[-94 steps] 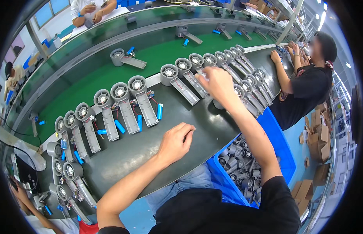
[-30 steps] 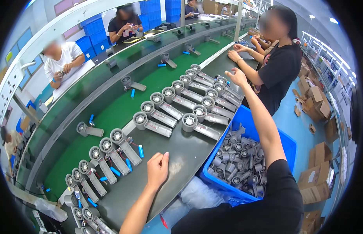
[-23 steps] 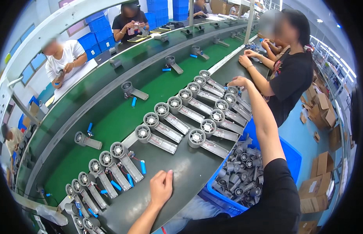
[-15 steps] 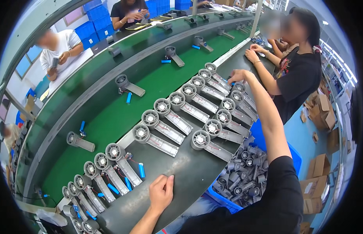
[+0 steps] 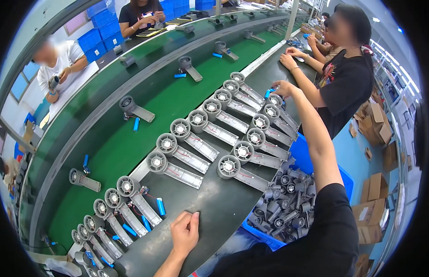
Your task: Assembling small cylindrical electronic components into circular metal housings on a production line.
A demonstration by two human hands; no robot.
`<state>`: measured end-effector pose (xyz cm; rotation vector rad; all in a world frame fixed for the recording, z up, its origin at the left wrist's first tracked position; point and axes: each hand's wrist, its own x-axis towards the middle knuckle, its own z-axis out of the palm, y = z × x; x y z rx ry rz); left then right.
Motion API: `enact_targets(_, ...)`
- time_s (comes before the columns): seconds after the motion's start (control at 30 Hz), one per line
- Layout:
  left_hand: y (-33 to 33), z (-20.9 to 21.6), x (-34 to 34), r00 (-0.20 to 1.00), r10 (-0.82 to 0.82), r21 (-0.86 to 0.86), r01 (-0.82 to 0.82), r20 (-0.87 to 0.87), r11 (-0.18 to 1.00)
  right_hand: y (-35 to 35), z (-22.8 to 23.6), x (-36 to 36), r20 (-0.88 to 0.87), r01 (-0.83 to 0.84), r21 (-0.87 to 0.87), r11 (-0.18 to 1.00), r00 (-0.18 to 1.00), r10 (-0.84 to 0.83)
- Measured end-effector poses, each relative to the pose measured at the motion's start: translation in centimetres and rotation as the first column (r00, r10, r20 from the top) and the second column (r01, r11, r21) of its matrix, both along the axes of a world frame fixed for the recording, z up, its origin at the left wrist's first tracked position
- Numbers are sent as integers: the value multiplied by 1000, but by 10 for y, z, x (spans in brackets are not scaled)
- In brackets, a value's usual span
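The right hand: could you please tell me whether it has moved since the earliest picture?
Yes; judged against the front row of gray housings, the right hand has moved from beside its near end to its far end.

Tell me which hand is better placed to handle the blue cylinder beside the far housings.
Right, probably: the right hand is right at the blue cylinder, which it seems to touch. The left hand, curled closed at the dark table, is well away.
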<state>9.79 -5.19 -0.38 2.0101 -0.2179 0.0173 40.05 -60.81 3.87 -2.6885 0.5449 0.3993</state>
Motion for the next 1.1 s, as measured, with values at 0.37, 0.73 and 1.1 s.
enact_targets(0.37, 1, -1, 2, 1000, 0, 16, 0, -1, 1000, -23, -52, -67, 440, -126, -208, 970, 873, 208)
enact_targets(0.73, -1, 0, -1, 999, 23, 40, -25, 44, 999, -36, -79, -83, 682, 177, -248, 952, 730, 41)
enact_targets(1.1, 0, 1, 4, 998, 14, 54, -17, 62, 998, 35, 24, -144, 703, -113, 506, 855, 629, -332)
